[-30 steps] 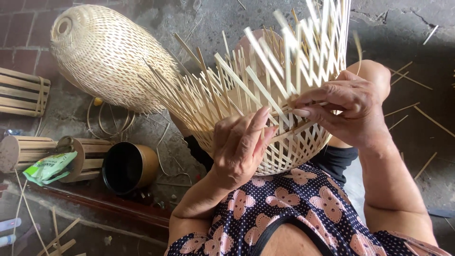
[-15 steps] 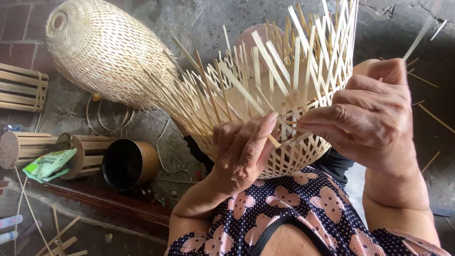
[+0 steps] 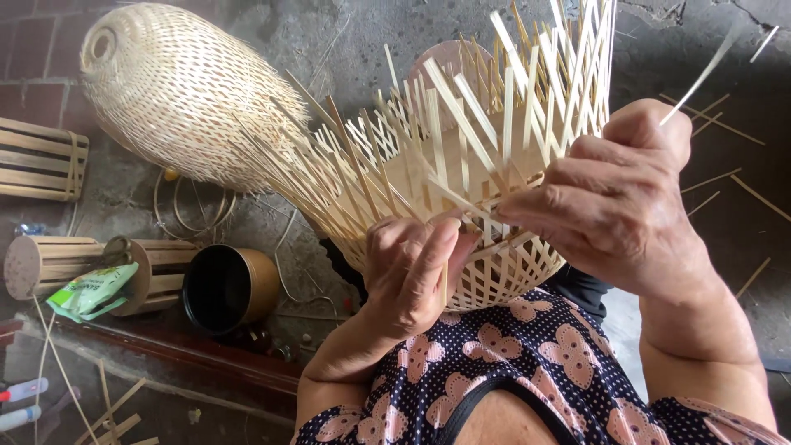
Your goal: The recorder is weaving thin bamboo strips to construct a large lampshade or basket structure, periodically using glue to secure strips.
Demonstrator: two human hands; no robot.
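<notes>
Rough grey concrete floor (image 3: 700, 49) lies under everything, with a strip of red brick at the far left. We look down on our lap, covered by dark cloth with pink flowers (image 3: 494, 363).

Between our two hands rests a half-woven bamboo basket (image 3: 461, 206), its round woven bottom near our body and its loose flat strips standing away from us like a fan. Our left hand (image 3: 416, 272) is below the basket's woven part, fingers curled and the thumb pressed on a strip, so it grips the weave. Our right hand (image 3: 618, 206) is at the right of the basket, just beside the left hand, fingers closed narrow and pinching a thin bamboo strip (image 3: 709, 70), which runs up and away past the knuckles.

To the left of the left hand, well apart from it, lies a finished woven bamboo piece (image 3: 173, 91), long and rounded with a small opening at its end. Below this piece sits a dark round tin (image 3: 227, 288), and further left are two short bamboo-slat cylinders (image 3: 49, 264) with a green packet (image 3: 86, 290) on them. Loose bamboo slivers (image 3: 741, 189) are scattered on the floor to the right of the right hand.
</notes>
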